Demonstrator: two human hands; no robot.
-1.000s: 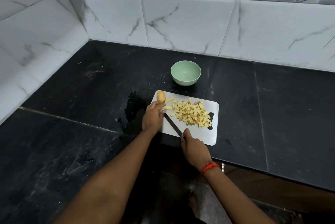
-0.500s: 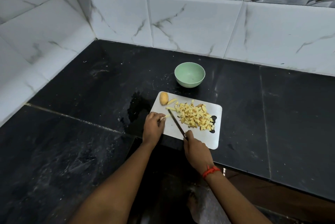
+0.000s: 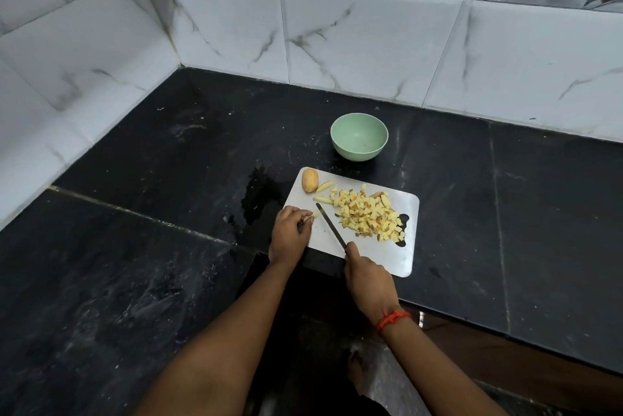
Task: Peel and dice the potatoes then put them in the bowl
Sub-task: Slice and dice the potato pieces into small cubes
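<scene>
Now the left hand pinches a potato strip at the board's left edge; the right hand grips a knife beside it. Dice heap mid-board, the empty bowl just behind. Best to tuck the fingertips back and cut even cubes.

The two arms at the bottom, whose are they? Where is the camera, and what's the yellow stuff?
They belong to a person wearing a camera on the head, so you look down as they do. On the black counter lies a pale cutting board. The yellow heap is diced potato; beside it lie two loose strips and an uncut potato chunk. The right hand holds a knife. The left hand pinches a small potato strip. Behind the board stands an empty green bowl.
</scene>
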